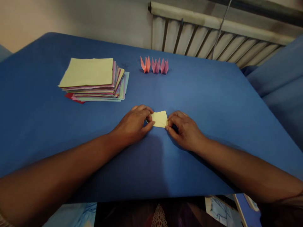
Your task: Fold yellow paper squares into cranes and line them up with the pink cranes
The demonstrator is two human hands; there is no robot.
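Note:
A small folded piece of pale yellow paper (159,119) lies on the blue table in front of me, between my two hands. My left hand (136,123) pinches its left end, thumb below and fingers above. At the right end, my right hand (184,128) pinches the paper's corner between thumb and fingertips. The paper's upper edge slants to a point near the right, and a crease line crosses its lower right part. Fingertips cover both of its ends.
A thick stack of coloured paper sheets (88,72), a yellow one on top, sits at the back left. Three folded paper figures, one orange (145,65) and two pinkish-purple (155,66), stand in a row farther back. Behind the blue table (203,85) is a radiator (201,37).

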